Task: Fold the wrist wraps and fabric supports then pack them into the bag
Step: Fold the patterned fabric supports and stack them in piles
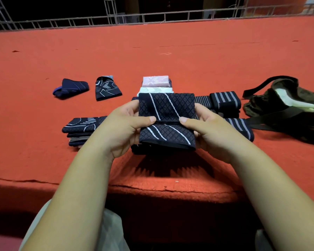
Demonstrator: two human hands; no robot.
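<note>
The left hand (123, 127) and right hand (207, 129) each grip the dark support (167, 109), thumbs on top, above the red counter (152, 57). The bag (279, 102) lies at 3 o'clock.

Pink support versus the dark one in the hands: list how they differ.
The pink support is pale with a faint pattern; the dark support is navy with white stripes. The pink support lies untouched farther back; the dark support is pinched between the left hand and right hand. Both are patterned fabric.
</note>
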